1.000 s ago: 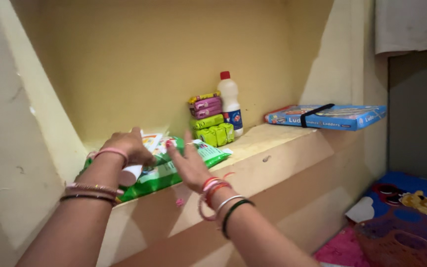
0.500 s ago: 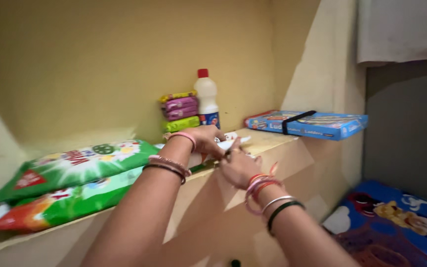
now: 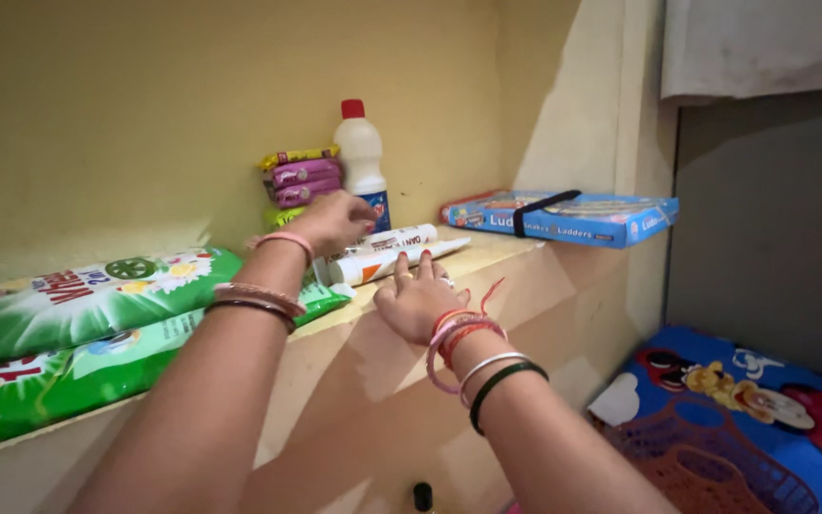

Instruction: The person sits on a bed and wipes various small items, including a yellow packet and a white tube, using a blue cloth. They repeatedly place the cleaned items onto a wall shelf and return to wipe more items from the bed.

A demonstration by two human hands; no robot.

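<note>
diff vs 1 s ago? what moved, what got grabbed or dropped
Both hands left the green detergent bags and moved right. Two white tubes now lie on the shelf; the left hand rests over them, the right hand touches the shelf edge. Bottle, soap bars and blue box stayed put.

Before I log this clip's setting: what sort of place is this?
Likely a home storage alcove: a built-in shelf in a yellow wall holds green detergent bags, a white bottle and a board-game box.

green packets (image 3: 68,314): cut off at left edge | yellow-green bars (image 3: 283,216): mostly hidden behind left hand (image 3: 330,221)
</note>
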